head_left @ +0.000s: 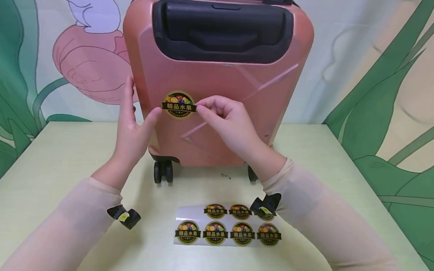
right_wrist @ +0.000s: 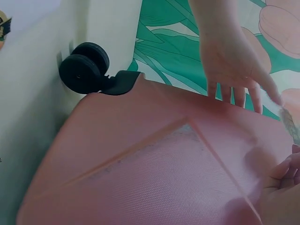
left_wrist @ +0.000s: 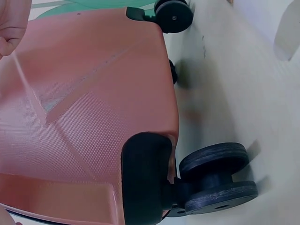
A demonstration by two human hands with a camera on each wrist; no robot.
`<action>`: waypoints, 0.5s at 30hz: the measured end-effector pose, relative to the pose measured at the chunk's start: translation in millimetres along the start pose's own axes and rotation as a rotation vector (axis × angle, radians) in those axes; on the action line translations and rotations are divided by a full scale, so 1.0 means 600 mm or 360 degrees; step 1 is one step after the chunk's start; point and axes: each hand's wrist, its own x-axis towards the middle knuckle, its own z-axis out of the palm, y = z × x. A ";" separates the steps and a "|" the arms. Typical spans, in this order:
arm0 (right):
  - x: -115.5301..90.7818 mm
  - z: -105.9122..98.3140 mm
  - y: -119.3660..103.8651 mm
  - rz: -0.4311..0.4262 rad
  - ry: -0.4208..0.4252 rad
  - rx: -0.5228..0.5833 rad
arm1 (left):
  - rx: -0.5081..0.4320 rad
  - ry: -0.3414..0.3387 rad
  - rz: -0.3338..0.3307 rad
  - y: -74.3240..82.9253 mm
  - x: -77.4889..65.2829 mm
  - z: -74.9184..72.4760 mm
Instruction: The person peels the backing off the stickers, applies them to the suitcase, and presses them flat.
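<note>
A pink hard-shell suitcase (head_left: 219, 84) stands upright on the table. In front of its left half is a round black-and-gold fruit sticker (head_left: 179, 100), its right edge pinched between thumb and index finger of my right hand (head_left: 236, 122). My left hand (head_left: 128, 133) rests straight fingers along the suitcase's left side, its thumb at the sticker's left edge. The right wrist view shows the sticker (right_wrist: 289, 124) edge-on, held off the shell between the left thumb and the right hand (right_wrist: 281, 190). In the left wrist view, part of the right hand (left_wrist: 13, 23) appears at top left.
A sheet of similar stickers (head_left: 189, 211) lies on the table in front of the suitcase, bare white at its upper left corner. The suitcase has black wheels (head_left: 163, 171) and a black handle recess (head_left: 222, 33). Behind stands a backdrop (head_left: 353, 56) with painted plants.
</note>
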 end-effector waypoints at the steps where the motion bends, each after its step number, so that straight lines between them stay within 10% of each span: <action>1: 0.002 0.000 -0.001 -0.0002 -0.0002 -0.0001 | -0.0023 0.0002 0.0026 -0.004 0.002 0.000; 15: 0.028 0.005 -0.019 0.0061 0.0002 -0.0007 | -0.0390 -0.0008 0.0072 0.032 0.018 0.014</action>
